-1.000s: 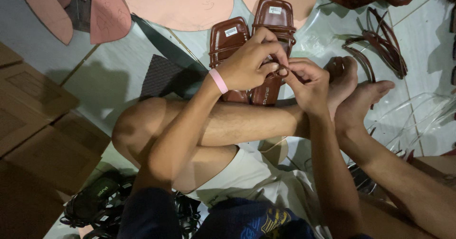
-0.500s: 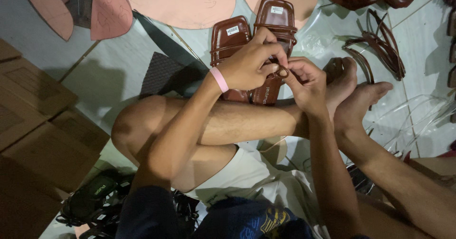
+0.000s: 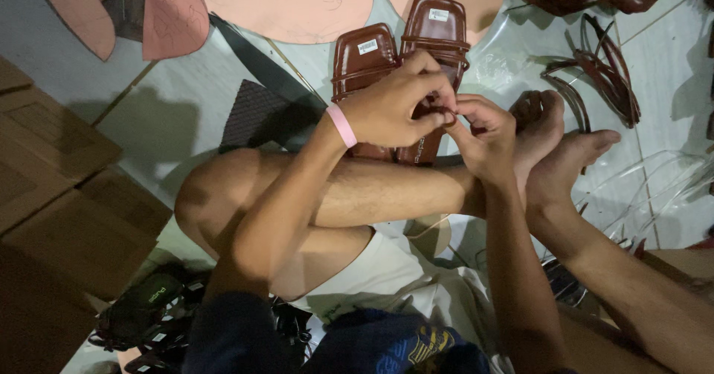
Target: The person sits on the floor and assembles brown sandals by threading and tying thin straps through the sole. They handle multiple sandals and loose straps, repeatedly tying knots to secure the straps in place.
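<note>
Little has moved since half a second ago: both hands stay bunched over the brown sandal pair (image 3: 401, 69) on the floor. Left hand (image 3: 390, 106) and right hand (image 3: 483, 132) fingers pinch a thin strap (image 3: 448, 118) above the right-side sandal's heel; fastening seems underway, needing fine alignment next.

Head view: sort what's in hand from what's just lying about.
In hand:
left hand
right hand
brown sandal pair

Lying about:
pink cut-out sheets
loose brown straps
dark textured mat
black sandals
cardboard pieces
</note>
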